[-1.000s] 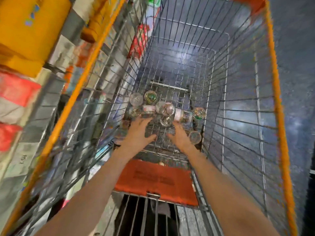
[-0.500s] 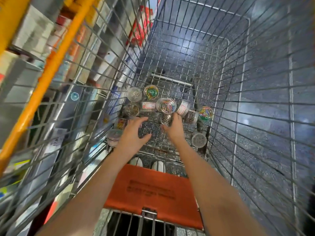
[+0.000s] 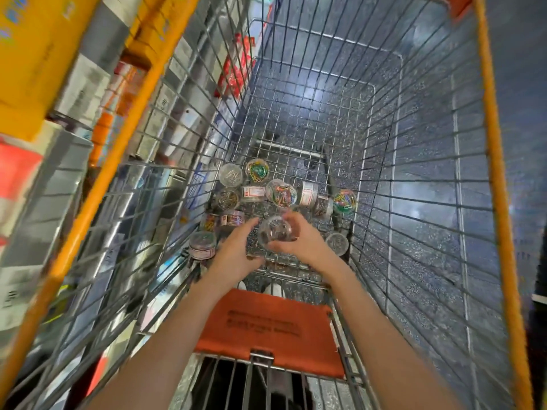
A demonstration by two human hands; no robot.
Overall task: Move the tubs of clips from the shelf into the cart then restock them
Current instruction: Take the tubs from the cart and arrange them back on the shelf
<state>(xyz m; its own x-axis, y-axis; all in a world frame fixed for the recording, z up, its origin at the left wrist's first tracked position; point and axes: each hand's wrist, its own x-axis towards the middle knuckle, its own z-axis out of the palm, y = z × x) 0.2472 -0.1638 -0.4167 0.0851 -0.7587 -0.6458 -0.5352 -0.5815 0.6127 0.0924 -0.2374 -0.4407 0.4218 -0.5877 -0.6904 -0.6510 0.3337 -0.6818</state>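
Observation:
Both my arms reach down into a wire cart (image 3: 381, 184) with orange rims. My right hand (image 3: 299, 242) grips a clear round tub of silver clips (image 3: 273, 230), lifted a little off the cart floor. My left hand (image 3: 236, 250) is beside it with fingers spread, its fingertips near the tub's left side. Several more clear tubs lie on the cart floor beyond: one with coloured clips (image 3: 257, 170), one with silver clips (image 3: 230, 174), another coloured one (image 3: 344, 201) at the right, and a labelled tub (image 3: 202, 245) on the left.
An orange child-seat flap (image 3: 266, 329) sits just below my wrists. Store shelves with yellow and red packs (image 3: 35, 54) run along the cart's left side. Speckled grey floor shows through the mesh on the right.
My right hand has taken a tub of silver clips from the pile and raised it. My left hand has moved right toward that tub. The view has shifted slightly.

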